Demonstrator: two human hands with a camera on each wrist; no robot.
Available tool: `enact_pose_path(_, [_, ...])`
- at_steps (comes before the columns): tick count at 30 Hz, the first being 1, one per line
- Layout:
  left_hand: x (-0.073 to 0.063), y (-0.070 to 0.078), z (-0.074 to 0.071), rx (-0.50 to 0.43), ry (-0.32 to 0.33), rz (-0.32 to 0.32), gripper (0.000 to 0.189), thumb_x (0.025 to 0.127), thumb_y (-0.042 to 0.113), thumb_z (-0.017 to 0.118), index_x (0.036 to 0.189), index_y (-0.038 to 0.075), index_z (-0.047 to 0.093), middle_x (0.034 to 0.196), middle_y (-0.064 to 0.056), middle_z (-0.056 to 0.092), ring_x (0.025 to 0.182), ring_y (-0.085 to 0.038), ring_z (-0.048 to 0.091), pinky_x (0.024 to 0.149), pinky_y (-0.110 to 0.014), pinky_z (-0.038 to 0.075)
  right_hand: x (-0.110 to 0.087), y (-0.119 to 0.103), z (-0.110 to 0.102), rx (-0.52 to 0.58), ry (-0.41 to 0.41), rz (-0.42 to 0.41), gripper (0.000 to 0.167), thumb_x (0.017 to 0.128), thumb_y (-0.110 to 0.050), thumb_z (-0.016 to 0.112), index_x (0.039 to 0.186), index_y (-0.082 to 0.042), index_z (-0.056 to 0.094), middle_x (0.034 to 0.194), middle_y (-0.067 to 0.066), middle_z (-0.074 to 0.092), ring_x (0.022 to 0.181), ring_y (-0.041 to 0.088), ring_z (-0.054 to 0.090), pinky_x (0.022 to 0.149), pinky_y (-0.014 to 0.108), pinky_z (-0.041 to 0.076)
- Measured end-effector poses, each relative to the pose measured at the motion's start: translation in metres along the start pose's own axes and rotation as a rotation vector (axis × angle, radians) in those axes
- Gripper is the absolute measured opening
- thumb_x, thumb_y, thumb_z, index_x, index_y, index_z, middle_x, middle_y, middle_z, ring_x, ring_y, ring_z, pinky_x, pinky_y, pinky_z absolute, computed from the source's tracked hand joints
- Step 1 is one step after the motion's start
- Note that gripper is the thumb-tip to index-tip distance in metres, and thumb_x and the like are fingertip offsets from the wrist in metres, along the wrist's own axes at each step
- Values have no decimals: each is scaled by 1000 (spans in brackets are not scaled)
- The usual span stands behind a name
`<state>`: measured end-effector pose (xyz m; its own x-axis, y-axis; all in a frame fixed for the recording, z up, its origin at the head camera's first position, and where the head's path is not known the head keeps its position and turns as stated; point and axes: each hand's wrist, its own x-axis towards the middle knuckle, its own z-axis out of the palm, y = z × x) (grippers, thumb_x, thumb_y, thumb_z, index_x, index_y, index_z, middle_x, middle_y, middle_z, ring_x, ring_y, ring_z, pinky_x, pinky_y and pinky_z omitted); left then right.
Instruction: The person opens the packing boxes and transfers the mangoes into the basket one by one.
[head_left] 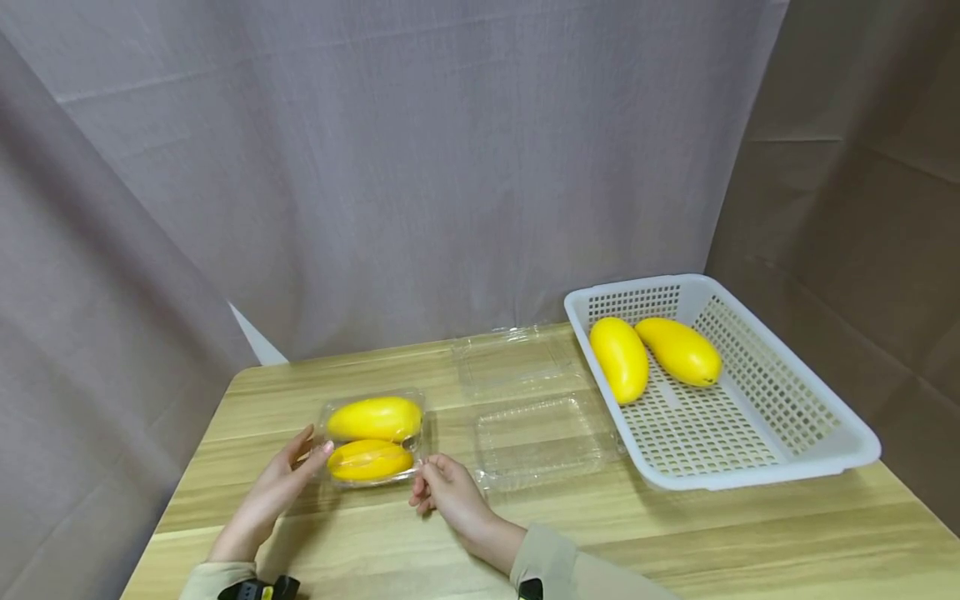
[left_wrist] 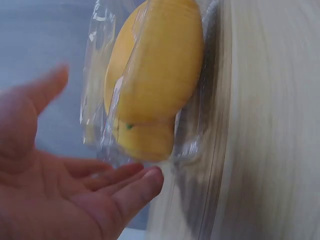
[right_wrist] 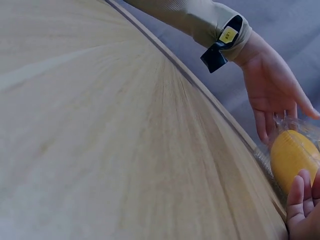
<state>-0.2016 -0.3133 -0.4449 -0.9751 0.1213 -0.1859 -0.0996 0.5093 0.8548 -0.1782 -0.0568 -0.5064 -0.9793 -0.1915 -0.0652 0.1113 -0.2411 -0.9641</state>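
A clear plastic clamshell box [head_left: 423, 425] with two yellow mangoes inside, a rear one [head_left: 375, 418] and a front one [head_left: 369, 460], sits on the left part of the table. My left hand [head_left: 273, 492] is at the box's left end, thumb spread and fingers extended, fingertips right by the plastic. In the left wrist view the fingers [left_wrist: 142, 187] reach under the end of a mango [left_wrist: 160, 65]. At the box's front right corner, my right hand [head_left: 457, 500] pinches the plastic edge between thumb and forefinger, with the other fingers curled below.
Another clear clamshell box [head_left: 480, 454] lies opened flat beside my right hand, its other half [head_left: 513, 358] toward the curtain. A white perforated basket [head_left: 750, 479] holds two more mangoes [head_left: 618, 360] at the right. A grey curtain [head_left: 450, 167] hangs behind the wooden table [head_left: 420, 558].
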Motion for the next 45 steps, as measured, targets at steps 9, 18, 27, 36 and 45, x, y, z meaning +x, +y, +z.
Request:
enact_pose_path(9, [0, -7, 4, 66, 23, 198, 113, 84, 27, 84, 161, 2, 5, 165, -26, 7, 149, -48, 13, 116, -59, 25, 0, -1, -1, 1, -5, -14, 16, 99, -9, 49, 97, 5, 56, 75, 2, 56, 65, 13, 58, 58, 20, 52])
enact_pose_path(18, [1, -8, 7, 221, 121, 285, 90, 92, 31, 76, 157, -3, 24, 159, -28, 27, 142, -47, 34, 113, -54, 34, 0, -2, 1, -21, -1, 2, 11, 97, -7, 50, 90, 0, 55, 72, 3, 55, 62, 13, 57, 56, 20, 52])
enact_pose_path(27, [0, -5, 7, 446, 259, 409, 68, 91, 23, 76, 145, -6, 47, 135, -32, 56, 113, -49, 62, 91, -60, 53, 0, -3, 0, -44, 9, -6, 19, 101, -12, 50, 97, 6, 55, 72, 2, 55, 61, 13, 56, 56, 20, 52])
enact_pose_path(36, [0, 10, -10, 469, 293, 423, 56, 92, 20, 73, 139, -5, 56, 134, -26, 61, 108, -47, 65, 91, -58, 54, 0, -2, 0, -50, 19, -15, 17, 100, -11, 51, 96, 5, 56, 73, 3, 55, 61, 13, 57, 56, 21, 52])
enact_pose_path(45, [14, 27, -20, 328, 272, 339, 67, 101, 41, 61, 150, -2, 43, 140, -32, 52, 125, -50, 54, 103, -57, 46, -2, -1, -1, -50, 15, -15, 17, 100, -11, 51, 95, 4, 55, 72, 3, 55, 61, 14, 57, 55, 21, 53])
